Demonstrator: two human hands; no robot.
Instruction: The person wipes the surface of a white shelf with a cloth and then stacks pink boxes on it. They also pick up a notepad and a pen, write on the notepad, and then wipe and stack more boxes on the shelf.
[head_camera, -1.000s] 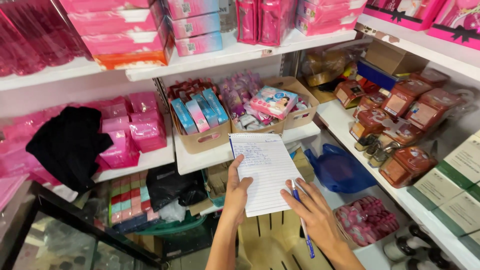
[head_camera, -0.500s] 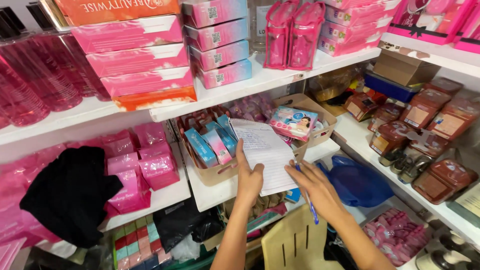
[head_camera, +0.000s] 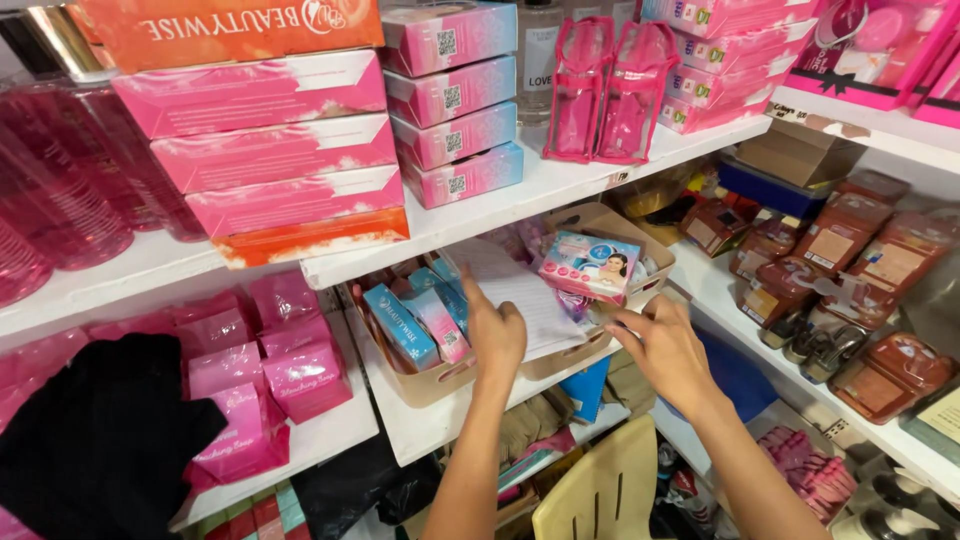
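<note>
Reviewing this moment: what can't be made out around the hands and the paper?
- Head view: lower part of the paper is covered by the left hand.
- Right hand: fingertips hidden behind the cardboard tray edge; any grip unclear.
- The paper's handwriting is too small.

Sheet of paper (head_camera: 520, 300) moved from upright in front of shelf to lying across cardboard tray (head_camera: 610, 345); left hand (head_camera: 495, 335) flat on it; right hand (head_camera: 665, 350) now at tray edge.
</note>
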